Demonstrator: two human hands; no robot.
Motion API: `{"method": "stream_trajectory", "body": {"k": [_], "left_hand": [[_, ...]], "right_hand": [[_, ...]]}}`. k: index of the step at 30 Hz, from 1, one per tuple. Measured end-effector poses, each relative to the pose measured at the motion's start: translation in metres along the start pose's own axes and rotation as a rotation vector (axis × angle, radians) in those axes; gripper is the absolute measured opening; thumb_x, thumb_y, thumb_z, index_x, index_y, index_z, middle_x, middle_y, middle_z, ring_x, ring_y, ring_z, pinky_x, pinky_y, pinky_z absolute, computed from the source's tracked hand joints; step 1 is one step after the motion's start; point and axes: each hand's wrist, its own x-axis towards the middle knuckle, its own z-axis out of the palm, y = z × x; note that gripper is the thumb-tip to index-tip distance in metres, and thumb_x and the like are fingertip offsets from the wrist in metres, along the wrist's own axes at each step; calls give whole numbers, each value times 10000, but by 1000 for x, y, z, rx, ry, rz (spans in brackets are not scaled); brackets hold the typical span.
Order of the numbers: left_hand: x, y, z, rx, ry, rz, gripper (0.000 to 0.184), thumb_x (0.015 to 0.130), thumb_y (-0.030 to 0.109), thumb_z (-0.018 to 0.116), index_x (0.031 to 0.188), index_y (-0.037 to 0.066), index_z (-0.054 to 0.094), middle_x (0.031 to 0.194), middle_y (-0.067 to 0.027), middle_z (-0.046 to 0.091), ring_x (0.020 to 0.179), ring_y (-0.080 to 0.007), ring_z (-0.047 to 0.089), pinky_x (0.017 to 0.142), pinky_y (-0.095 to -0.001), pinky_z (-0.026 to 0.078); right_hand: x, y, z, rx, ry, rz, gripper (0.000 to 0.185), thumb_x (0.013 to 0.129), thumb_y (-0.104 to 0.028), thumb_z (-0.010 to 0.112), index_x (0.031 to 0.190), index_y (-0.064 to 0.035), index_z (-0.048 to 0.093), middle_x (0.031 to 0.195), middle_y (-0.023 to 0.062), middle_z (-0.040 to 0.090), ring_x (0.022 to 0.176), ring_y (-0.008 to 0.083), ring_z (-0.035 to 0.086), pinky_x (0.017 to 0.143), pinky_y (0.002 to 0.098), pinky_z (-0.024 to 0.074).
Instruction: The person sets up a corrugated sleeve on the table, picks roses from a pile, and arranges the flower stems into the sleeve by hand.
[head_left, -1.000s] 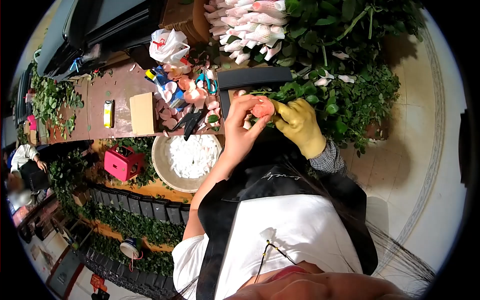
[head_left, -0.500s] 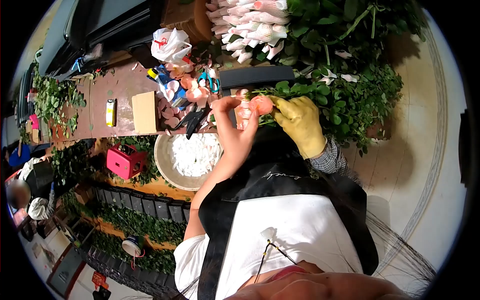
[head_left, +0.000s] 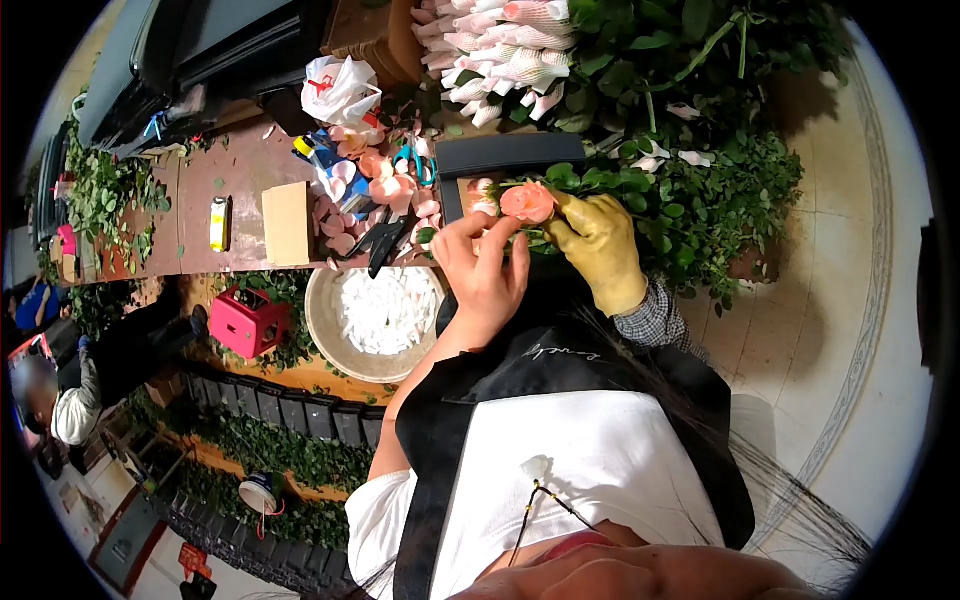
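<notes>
A coral-pink rose [head_left: 527, 202] faces up between my hands. My right hand [head_left: 600, 250], in a yellow glove, is closed around the rose just below its head, and the fingers hide most of the stem. Bare and with its fingers apart, my left hand [head_left: 485, 268] is beside the bloom on its left, with fingertips close to the outer petals. Whether they touch is unclear. Behind the rose lies a long black padded bar [head_left: 510, 155]. Loose pink petals [head_left: 392, 190] are heaped on the table [head_left: 240, 160] to the left, with black clippers [head_left: 378, 243] and teal-handled scissors [head_left: 427, 170].
Net-wrapped roses [head_left: 510, 50] are stacked at the back, with leafy stems [head_left: 720, 200] to the right. A round basin [head_left: 325, 345] of white pieces is left of my forearm, near a pink stool [head_left: 245, 322]. Another person [head_left: 80, 410] is at far left.
My left hand has drawn back from the bloom and its fingers have spread, showing more of the rose. My gloved hand stays nearly in place. The other person at far left has moved.
</notes>
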Motion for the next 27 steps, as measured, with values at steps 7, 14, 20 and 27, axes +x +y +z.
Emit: {"method": "stream_trajectory", "body": {"k": [7,14,20,27], "left_hand": [[8,-3,1,-103,2,23,189,811,86,723,992,95,671,1006,-95,562,903,-279,496,804,-397,361],[8,-6,4,-224,-133,-178,78,823,63,711,892,41,683,952,-98,558,885,-286,507,776,-382,405],[6,3,-1,-346,-141,-296,177,752,30,773,908,22,690,899,-85,534,886,-248,516,775,-330,431],[11,6,-4,-356,-130,-350,103,801,64,773,891,33,735,816,-55,520,796,-205,496,712,-309,419]], "right_hand": [[1,-4,-4,159,-47,66,275,777,-126,734,1052,-118,728,715,80,642,673,283,606,691,385,501],[-3,0,-3,26,-23,5,305,762,-155,742,1066,-137,731,715,68,643,665,265,607,678,383,498],[1,-8,-2,-242,90,-87,329,722,-162,775,1049,-174,739,671,19,610,667,222,606,671,358,485],[-7,0,11,-283,99,-119,352,721,-172,785,1070,-180,741,664,-8,598,662,205,592,675,341,482]]}}
